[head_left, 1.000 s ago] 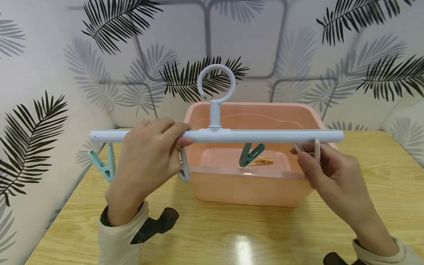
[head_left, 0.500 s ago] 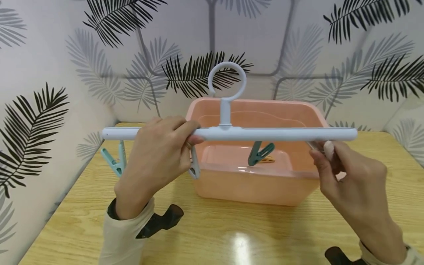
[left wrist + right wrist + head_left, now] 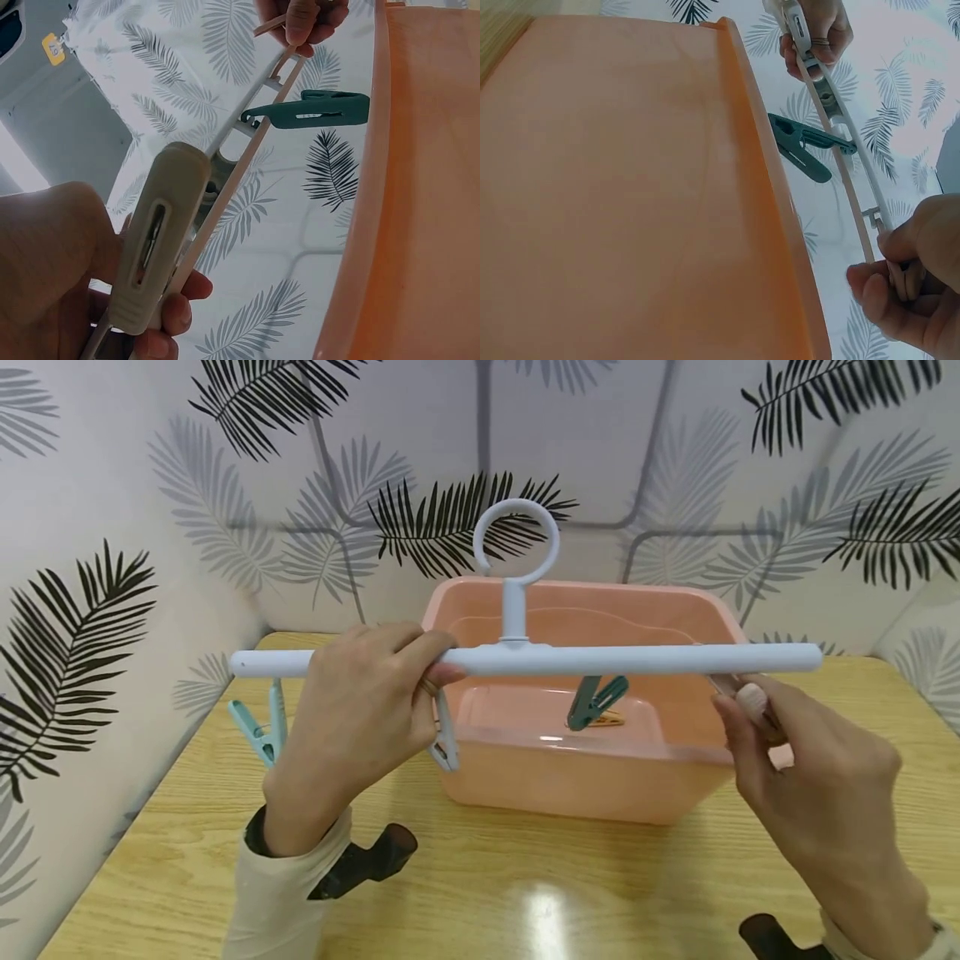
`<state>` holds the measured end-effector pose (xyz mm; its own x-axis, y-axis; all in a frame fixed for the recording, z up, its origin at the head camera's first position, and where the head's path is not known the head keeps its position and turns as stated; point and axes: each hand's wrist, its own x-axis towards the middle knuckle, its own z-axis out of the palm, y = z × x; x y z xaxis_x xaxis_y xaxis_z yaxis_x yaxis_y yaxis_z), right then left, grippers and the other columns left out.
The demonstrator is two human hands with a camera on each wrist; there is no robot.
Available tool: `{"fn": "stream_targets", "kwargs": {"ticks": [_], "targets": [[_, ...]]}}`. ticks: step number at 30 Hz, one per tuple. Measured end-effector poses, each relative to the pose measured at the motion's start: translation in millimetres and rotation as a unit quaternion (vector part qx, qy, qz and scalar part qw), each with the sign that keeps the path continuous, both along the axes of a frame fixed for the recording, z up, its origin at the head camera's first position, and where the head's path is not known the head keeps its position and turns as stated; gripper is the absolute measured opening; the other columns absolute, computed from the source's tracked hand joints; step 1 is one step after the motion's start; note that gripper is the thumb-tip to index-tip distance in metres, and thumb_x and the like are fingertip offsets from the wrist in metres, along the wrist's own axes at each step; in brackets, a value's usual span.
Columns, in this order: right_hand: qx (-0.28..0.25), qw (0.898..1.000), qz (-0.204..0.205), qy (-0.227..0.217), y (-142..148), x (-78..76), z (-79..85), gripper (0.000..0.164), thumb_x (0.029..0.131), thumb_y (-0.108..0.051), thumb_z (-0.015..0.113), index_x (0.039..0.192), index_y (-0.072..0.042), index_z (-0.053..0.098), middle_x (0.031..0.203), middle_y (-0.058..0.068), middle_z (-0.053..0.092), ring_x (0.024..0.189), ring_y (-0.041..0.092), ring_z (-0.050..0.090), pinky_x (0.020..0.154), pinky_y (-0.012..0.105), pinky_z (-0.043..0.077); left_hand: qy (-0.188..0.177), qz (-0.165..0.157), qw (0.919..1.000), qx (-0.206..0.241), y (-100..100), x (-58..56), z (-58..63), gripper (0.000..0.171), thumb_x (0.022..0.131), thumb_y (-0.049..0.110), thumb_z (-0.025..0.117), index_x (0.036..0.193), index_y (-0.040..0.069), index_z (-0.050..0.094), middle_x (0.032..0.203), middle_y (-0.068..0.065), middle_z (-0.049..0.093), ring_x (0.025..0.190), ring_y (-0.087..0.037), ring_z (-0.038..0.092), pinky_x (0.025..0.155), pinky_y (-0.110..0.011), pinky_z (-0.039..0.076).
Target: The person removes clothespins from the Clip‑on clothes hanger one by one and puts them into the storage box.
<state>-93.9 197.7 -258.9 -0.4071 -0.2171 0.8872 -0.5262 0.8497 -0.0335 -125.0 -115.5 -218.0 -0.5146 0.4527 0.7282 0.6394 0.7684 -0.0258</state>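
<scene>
Pale clothespin [image 3: 752, 699] partly hidden in the right grip [image 3: 828, 768]

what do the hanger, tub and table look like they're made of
Hanger: likely plastic, smooth and satin, from its even pale-blue surface.
Tub: probably moulded plastic; rounded corners and a shiny rim highlight.
Table: glossy wood or wood-look laminate, I can't tell which; grain and glare show.

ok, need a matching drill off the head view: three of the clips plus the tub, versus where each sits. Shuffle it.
1. mint clip
2. dark green clip
3. yellow clip
4. tub

A. standing on the table
B. on the bar, right of the ring
C. near the bar's left end
D. lying in the tub

Pairs: 1-C, 2-B, 3-D, 4-A
</scene>
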Motion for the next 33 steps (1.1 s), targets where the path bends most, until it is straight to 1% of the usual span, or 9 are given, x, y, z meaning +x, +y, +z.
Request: {"fn": "stream_targets", "kwargs": {"ticks": [6, 9, 16, 18, 23, 26, 29, 31, 33], "targets": [[0.002, 1.0, -0.012, 0.01, 0.3, 0.7, -1.6, 0.053, 0.101, -0.038, 0.048, 0.094, 0.011, 0.066, 0.074, 0.016, 0.069, 0.054, 0.028, 0.065, 0.048, 0.035, 0.043, 0.006, 0.004, 1.0, 0.003, -1.0, 0.6, 1.6, 0.01, 0.088, 0.011, 0.065, 0.091, 0.002, 0.07, 0.077, -0.006, 0.065, 0.06, -0.023, 0.056, 0.053, -0.038, 0.044], [0.002, 1.0, -0.015, 0.014, 2.6, 0.7, -0.7, 0.052, 0.101, -0.037, 0.048, 0.099, 0.011, 0.067, 0.082, 0.018, 0.071, 0.059, 0.03, 0.067, 0.052, 0.037, 0.043, 0.017, 0.008, 0.9998, 0.009, -2.9, 0.3, 2.6, 0.011, 0.088, 0.012, 0.065, 0.091, 0.002, 0.07, 0.079, -0.007, 0.067, 0.06, -0.026, 0.058, 0.053, -0.039, 0.046], [0.02, 0.999, 0.001, -0.05, 15.0, 2.7, 5.5, 0.059, 0.102, -0.044, 0.041, 0.1, 0.01, 0.065, 0.085, 0.019, 0.07, 0.064, 0.028, 0.065, 0.06, 0.028, 0.042, 0.021, 0.018, 0.9996, 0.011, -10.4, -0.9, 3.8, 0.014, 0.088, 0.012, 0.067, 0.093, 0.0, 0.071, 0.08, -0.01, 0.067, 0.064, -0.027, 0.061, 0.056, -0.037, 0.045], [0.02, 0.997, 0.008, -0.076, 17.9, 2.4, 5.7, 0.059, 0.102, -0.046, 0.039, 0.103, 0.006, 0.066, 0.091, 0.016, 0.071, 0.071, 0.021, 0.066, 0.066, 0.019, 0.043, 0.019, 0.022, 0.9996, 0.008, -11.5, -1.3, 4.2, 0.014, 0.088, 0.011, 0.067, 0.094, 0.0, 0.072, 0.08, -0.01, 0.067, 0.065, -0.026, 0.061, 0.056, -0.037, 0.043], [0.023, 0.994, 0.018, -0.11, 24.0, 1.1, 5.0, 0.054, 0.102, -0.043, 0.038, 0.109, 0.002, 0.067, 0.098, 0.012, 0.072, 0.081, 0.022, 0.066, 0.078, 0.005, 0.034, 0.014, 0.017, 0.9997, 0.009, -12.1, -1.5, 4.3, 0.015, 0.088, 0.012, 0.066, 0.095, 0.0, 0.072, 0.08, -0.01, 0.067, 0.065, -0.026, 0.061, 0.056, -0.036, 0.041], [0.031, 0.993, 0.018, -0.11, 26.5, -0.5, 6.2, 0.06, 0.102, -0.046, 0.034, 0.108, 0.004, 0.067, 0.095, 0.014, 0.072, 0.078, 0.03, 0.067, 0.075, 0.009, 0.036, 0.011, 0.012, 0.9998, 0.01, -12.5, -1.3, 4.5, 0.015, 0.088, 0.011, 0.066, 0.095, 0.0, 0.072, 0.08, -0.01, 0.067, 0.065, -0.026, 0.061, 0.056, -0.035, 0.041], [0.039, 0.992, 0.012, -0.116, 27.5, -2.4, 7.9, 0.031, 0.1, -0.025, 0.053, 0.105, 0.003, 0.067, 0.092, 0.013, 0.072, 0.074, 0.028, 0.067, 0.069, 0.014, 0.039, 0.008, 0.011, 0.9999, 0.011, -13.0, -1.1, 4.8, 0.014, 0.089, 0.011, 0.065, 0.095, -0.001, 0.072, 0.08, -0.01, 0.067, 0.066, -0.026, 0.061, 0.057, -0.036, 0.042], [0.045, 0.992, 0.011, -0.121, 28.0, -4.4, 8.0, 0.015, 0.091, -0.007, 0.065, 0.103, 0.001, 0.067, 0.089, 0.011, 0.071, 0.07, 0.024, 0.063, 0.064, 0.018, 0.04, 0.005, 0.01, 0.9999, 0.011, -13.4, -1.0, 4.9, 0.014, 0.089, 0.01, 0.065, 0.094, -0.001, 0.072, 0.08, -0.01, 0.067, 0.066, -0.026, 0.061, 0.058, -0.036, 0.043], [0.05, 0.991, 0.01, -0.126, 28.1, -6.8, 7.5, 0.031, 0.075, 0.01, 0.074, 0.103, -0.001, 0.067, 0.085, 0.01, 0.07, 0.066, 0.021, 0.059, 0.06, 0.021, 0.038, 0.003, 0.009, 0.9999, 0.01, -13.5, -1.0, 5.1, 0.014, 0.089, 0.01, 0.065, 0.094, -0.001, 0.072, 0.08, -0.01, 0.067, 0.066, -0.026, 0.062, 0.058, -0.037, 0.043]]}}
